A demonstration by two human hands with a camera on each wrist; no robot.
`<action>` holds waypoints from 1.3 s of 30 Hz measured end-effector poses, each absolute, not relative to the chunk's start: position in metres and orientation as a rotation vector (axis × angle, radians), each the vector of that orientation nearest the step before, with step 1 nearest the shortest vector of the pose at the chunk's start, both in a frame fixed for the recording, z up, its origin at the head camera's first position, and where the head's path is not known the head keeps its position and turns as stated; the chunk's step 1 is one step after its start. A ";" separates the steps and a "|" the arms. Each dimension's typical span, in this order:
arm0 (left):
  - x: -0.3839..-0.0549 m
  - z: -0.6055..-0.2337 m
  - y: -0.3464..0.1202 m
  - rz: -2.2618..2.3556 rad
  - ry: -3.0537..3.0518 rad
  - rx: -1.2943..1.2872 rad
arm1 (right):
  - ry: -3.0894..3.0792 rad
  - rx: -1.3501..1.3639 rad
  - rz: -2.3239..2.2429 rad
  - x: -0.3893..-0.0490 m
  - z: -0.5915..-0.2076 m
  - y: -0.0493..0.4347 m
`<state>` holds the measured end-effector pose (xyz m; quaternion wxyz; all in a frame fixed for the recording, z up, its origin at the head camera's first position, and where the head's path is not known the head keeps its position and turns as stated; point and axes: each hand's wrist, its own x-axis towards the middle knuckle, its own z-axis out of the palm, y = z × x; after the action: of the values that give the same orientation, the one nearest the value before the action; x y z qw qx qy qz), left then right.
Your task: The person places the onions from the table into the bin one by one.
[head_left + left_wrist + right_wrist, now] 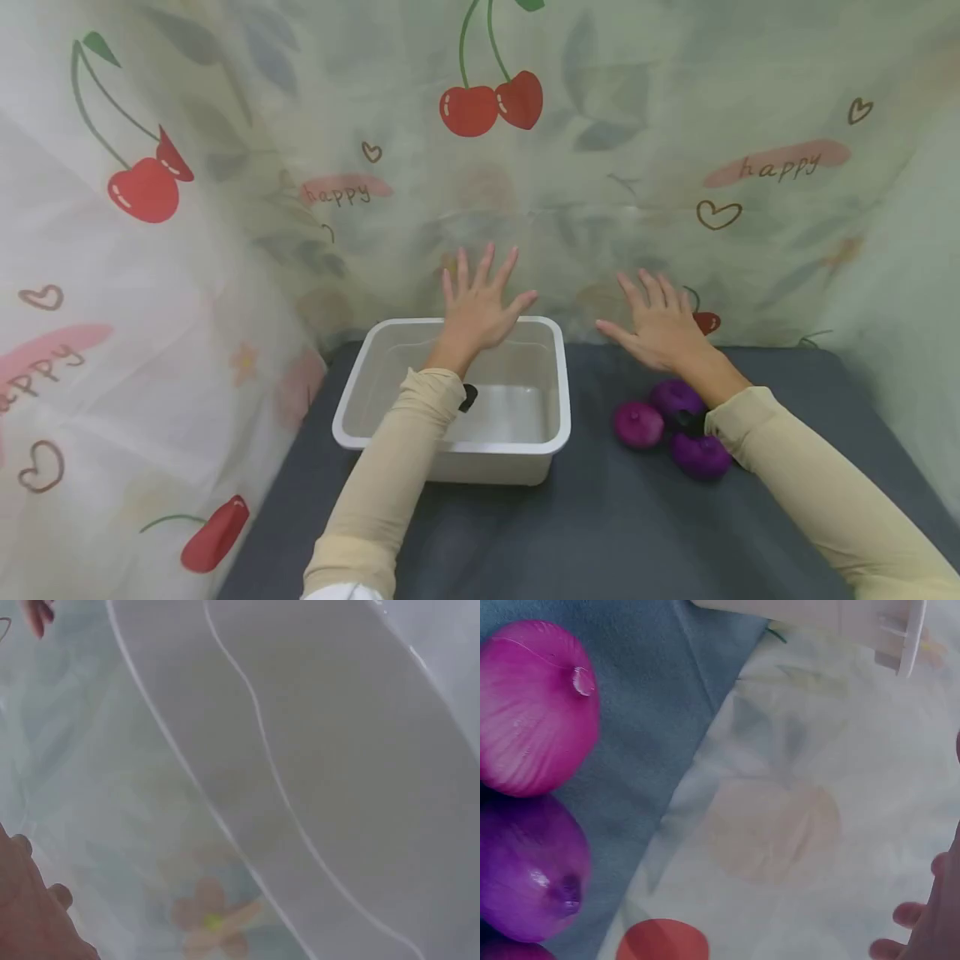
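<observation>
My left hand (480, 312) is held over the far side of a white plastic basin (450, 448), its fingers spread and nothing in it. Fingers spread too, my right hand (660, 329) hovers to the right of the basin, holding nothing. Below the right wrist sits a group of onions: a magenta onion (638, 424), a purple onion (677, 398) behind it and another purple onion (701, 457) nearer me, partly covered by the sleeve. In the right wrist view the magenta onion (536, 709) lies against a purple onion (532, 866). The basin's inner wall (360, 750) fills much of the left wrist view.
A dark grey cloth (600, 533) covers the table. Behind it and at both sides hangs a pale curtain (540, 175) printed with cherries, hearts and "happy". Small black cameras sit at both wrists.
</observation>
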<state>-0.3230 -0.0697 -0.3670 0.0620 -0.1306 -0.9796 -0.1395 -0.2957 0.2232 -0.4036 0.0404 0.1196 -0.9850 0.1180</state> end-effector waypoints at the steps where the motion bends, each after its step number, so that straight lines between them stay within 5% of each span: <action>1: -0.321 -0.364 -0.071 -0.425 -2.954 -0.400 | -3.016 0.374 0.384 -0.294 -0.404 0.225; 24: -0.299 -0.319 -0.152 -0.340 -2.878 -0.476 | -3.152 0.643 0.632 -0.251 -0.447 0.255; 39: -0.278 -0.330 -0.241 -0.406 -2.828 -0.427 | -3.233 0.802 0.724 -0.240 -0.474 0.258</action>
<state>-0.2780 -0.2406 -0.3302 0.1264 -0.1466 -0.9711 -0.1393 -0.2401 0.2583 -0.4743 -0.1331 0.2331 -0.9400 0.2105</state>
